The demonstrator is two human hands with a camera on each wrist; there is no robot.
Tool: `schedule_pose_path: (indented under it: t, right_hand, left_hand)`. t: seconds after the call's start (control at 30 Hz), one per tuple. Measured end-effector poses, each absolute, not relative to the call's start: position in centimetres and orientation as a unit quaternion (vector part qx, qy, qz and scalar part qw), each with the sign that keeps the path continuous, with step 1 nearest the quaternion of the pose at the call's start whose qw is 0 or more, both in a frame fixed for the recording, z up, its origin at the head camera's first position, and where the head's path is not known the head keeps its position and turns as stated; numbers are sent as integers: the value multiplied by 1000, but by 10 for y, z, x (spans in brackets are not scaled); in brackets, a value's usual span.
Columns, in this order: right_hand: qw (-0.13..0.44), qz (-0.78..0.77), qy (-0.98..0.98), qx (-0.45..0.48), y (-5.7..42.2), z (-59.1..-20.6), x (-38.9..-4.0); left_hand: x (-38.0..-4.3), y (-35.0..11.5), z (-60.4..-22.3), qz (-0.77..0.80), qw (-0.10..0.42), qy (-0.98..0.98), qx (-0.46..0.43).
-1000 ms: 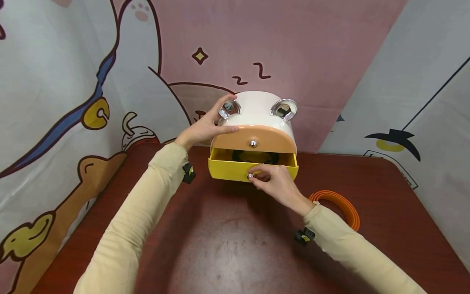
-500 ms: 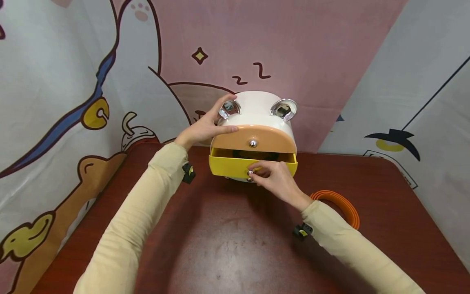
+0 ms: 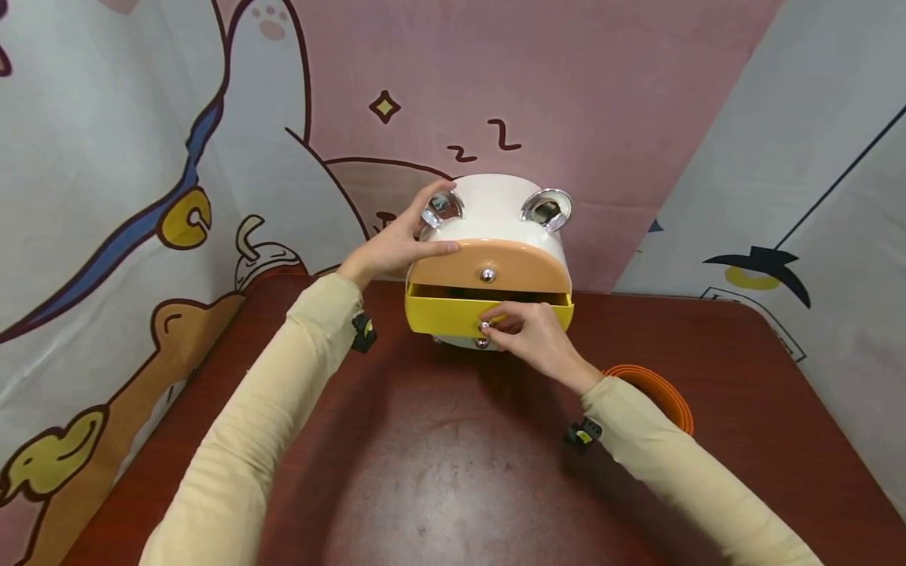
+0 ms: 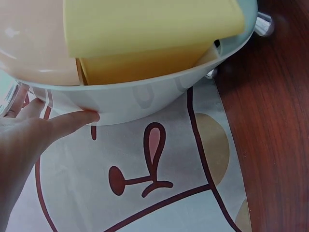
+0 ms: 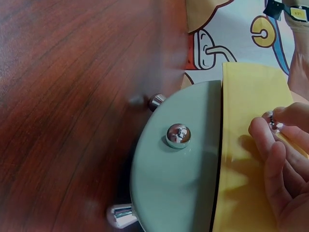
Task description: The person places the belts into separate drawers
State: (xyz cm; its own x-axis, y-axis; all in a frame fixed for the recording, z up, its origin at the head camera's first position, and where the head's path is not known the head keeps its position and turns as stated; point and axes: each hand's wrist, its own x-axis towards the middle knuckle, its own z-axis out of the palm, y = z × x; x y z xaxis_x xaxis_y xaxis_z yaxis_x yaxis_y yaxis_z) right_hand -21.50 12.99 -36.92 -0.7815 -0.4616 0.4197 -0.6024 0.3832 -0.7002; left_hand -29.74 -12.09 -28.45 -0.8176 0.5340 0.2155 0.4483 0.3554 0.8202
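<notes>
A small white cabinet (image 3: 495, 206) with shiny silver ears stands at the back of the table. Its peach top drawer (image 3: 449, 266) is closed, while the yellow middle drawer (image 3: 442, 316) sticks out a little. Between thumb and fingertips my right hand (image 3: 532, 336) pinches the yellow drawer's round silver knob (image 5: 273, 122). My left hand (image 3: 395, 242) holds the cabinet's upper left side around one ear (image 3: 444, 208), thumb near the front rim. Below the yellow drawer, the pale green bottom drawer (image 5: 166, 169) is closed and has its own silver knob (image 5: 178, 135). The yellow drawer's inside is mostly hidden.
A coiled orange strap (image 3: 654, 393) lies on the dark red-brown table (image 3: 425, 456), partly behind my right forearm. A cartoon-printed cloth (image 3: 602, 102) hangs right behind the cabinet and along the left.
The yellow drawer has slid inward, pushed by my right hand on its knob, and less of its inside shows. The bottom drawer's knob has come into sight. My left hand stays put.
</notes>
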Motion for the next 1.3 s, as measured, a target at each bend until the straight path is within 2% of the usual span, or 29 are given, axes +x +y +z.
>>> schedule_pose_path:
  t: [0.57, 1.1, 1.3]
  right_hand:
    - [88, 450, -829, 321, 130, -371, -224]
    - [59, 473, -824, 305, 128, -372, -231]
    - [72, 470, -825, 307, 127, -374, -234]
  left_hand:
    - [-298, -121, -284, 494, 57, 816, 294]
    - [-298, -120, -285, 516, 65, 800, 298]
    - [-298, -120, -285, 524, 73, 795, 297]
